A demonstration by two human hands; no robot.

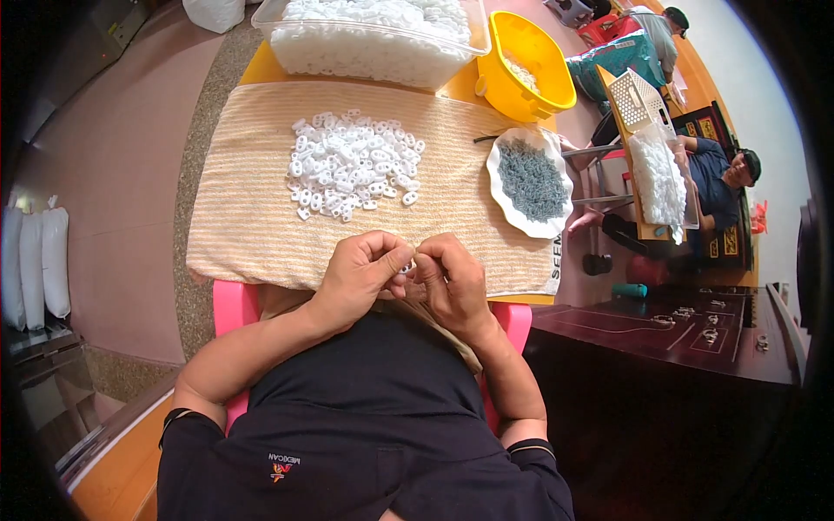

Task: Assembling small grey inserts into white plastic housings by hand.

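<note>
My left hand (365,271) pinches a small white plastic piece with holes (407,268) between thumb and fingertips, just over the near edge of the towel. My right hand (453,285) meets it there, thumb and forefinger closed together; whatever lies in that pinch is too small to make out. Beyond my hands, a loose pile of similar white two-holed pieces (352,165) is spread on the striped beige towel (239,191). To the right of the pile stands a white scalloped dish (497,187) holding many small dark grey parts (532,178).
A clear plastic bin (373,54) full of white pieces and a yellow basin (504,91) stand at the table's far side. Two other people sit at the right, one behind a small table with a white heap (658,182). White sacks (55,260) stand far left.
</note>
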